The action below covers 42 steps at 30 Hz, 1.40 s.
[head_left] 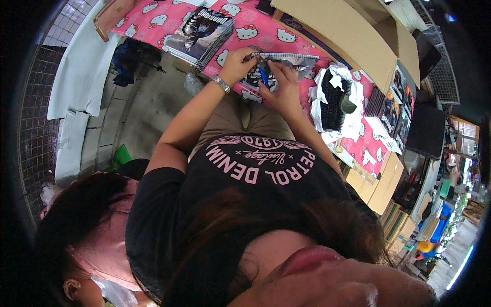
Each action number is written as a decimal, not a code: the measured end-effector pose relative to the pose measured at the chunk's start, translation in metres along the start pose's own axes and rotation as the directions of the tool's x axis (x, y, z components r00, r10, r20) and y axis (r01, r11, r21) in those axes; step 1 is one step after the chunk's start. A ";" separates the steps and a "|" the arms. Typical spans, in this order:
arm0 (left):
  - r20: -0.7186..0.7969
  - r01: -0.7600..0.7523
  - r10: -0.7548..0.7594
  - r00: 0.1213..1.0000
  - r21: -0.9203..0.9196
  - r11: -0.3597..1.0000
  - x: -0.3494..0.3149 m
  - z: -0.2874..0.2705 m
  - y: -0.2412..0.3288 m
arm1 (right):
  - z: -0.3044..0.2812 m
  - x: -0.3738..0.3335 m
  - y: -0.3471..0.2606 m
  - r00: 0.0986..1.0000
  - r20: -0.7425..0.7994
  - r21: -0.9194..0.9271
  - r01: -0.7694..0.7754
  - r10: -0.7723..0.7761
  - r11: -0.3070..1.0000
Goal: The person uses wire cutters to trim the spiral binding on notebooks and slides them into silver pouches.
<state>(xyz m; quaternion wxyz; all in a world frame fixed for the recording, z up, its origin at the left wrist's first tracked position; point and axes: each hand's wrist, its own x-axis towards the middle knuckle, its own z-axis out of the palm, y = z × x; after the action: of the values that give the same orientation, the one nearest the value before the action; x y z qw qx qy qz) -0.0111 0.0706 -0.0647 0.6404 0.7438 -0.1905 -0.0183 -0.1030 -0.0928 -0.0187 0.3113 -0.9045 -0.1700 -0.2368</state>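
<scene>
A spiral-bound notebook point(302, 61) with a dark printed cover lies in front of me on the pink table, its coil along the far edge. My left hand point(240, 64), with a metal watch on the wrist, pinches at the left end of that coil. Close beside it, my right hand point(284, 84) is curled over the cover. A small blue-handled tool point(263, 74) sits between its thumb and forefinger; its working end is hidden. To the left rests a stack of similar spiral notebooks point(199, 36).
Black binding coils point(333, 102) lie on crumpled white paper at the right, with a dark green rounded item point(348, 105) on them. Beyond are a large open cardboard box point(353, 38) and stacked printed books point(391, 115). Another person point(102, 220) is close at my left.
</scene>
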 end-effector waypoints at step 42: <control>-0.703 0.466 0.077 0.707 0.544 0.698 0.017 -0.207 -0.102 | -0.055 -0.089 0.207 0.827 -0.129 -0.530 -0.524 0.547 0.667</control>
<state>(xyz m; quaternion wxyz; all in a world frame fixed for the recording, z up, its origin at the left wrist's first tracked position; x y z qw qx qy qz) 0.0877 0.2717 -0.1218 0.3331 0.8955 0.1515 0.2535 -0.1007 -0.2968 -0.1281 0.0937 -0.9686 0.1710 -0.1544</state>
